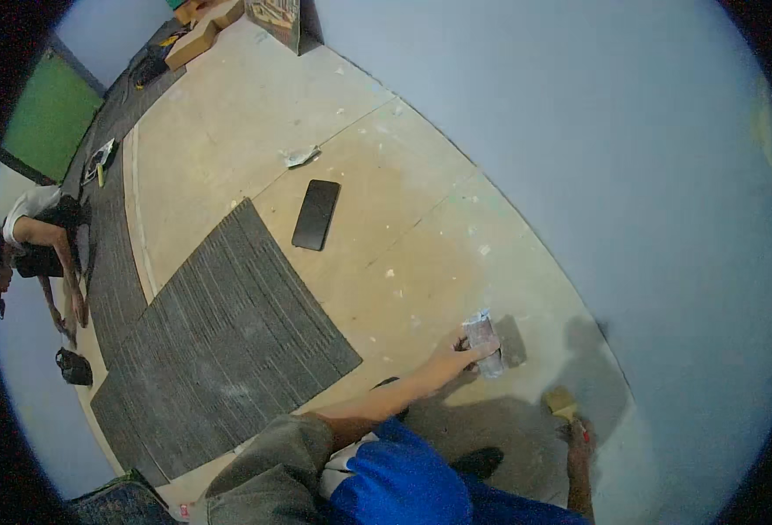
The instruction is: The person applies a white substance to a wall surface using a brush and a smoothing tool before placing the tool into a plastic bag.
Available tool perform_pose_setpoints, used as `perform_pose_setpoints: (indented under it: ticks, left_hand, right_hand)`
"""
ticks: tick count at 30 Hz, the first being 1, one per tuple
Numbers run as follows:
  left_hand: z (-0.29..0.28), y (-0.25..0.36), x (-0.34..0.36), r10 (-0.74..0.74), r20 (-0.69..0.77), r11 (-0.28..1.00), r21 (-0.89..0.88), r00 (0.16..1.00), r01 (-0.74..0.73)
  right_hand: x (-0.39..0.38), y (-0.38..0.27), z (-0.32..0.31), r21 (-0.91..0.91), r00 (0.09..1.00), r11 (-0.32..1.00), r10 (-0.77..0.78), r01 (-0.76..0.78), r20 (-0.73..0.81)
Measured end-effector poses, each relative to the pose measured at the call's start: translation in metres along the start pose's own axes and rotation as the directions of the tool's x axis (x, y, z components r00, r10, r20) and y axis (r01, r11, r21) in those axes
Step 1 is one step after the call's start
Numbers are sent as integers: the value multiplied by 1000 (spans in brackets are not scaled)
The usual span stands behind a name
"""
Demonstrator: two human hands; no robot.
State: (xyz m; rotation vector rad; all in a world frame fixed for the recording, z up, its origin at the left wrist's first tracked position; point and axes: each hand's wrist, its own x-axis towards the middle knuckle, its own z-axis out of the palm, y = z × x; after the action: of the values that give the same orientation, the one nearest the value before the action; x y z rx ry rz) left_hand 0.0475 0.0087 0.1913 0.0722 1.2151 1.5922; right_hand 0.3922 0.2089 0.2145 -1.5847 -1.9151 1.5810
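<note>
My left hand (466,357) is closed around a small translucent plastic container (484,337) with whitish smears at its upper end. It is held over the bare beige floor (403,289); what is inside cannot be made out. Lower right, by the foot of the pale blue wall (579,157), my right hand (579,432) grips a wide paintbrush (561,403). The brush's pale yellowish bristles point up and left, and a bit of red shows at the hand. Container and brush are apart.
Dark grey striped carpet tiles (228,341) cover the floor to my left. A black smartphone (316,214) and a crumpled wrapper (302,157) lie ahead. Another person (40,232) bends over the floor at far left near a black bag (73,367). Cardboard boxes (195,44) stand far ahead.
</note>
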Motion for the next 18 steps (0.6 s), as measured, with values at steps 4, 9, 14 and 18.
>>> perform_pose_setpoints:
  ticks: [4,9,14,18]
  left_hand:
    - [1,-7,2,-36,7,999,19,999,35]
    - [-5,-20,-1,-2,-36,999,-46,999,0]
    - [-6,-9,-9,-7,-10,999,-39,1000,7]
    - [9,11,-6,-21,2,999,-31,1000,21]
  right_hand:
    - [18,1,-10,-107,994,992,-56,66,94]
    - [20,-43,9,-122,978,982,-122,143,168]
    - [30,-84,45,-81,956,982,-147,173,255]
    - [41,-52,54,-452,981,878,-82,155,177]
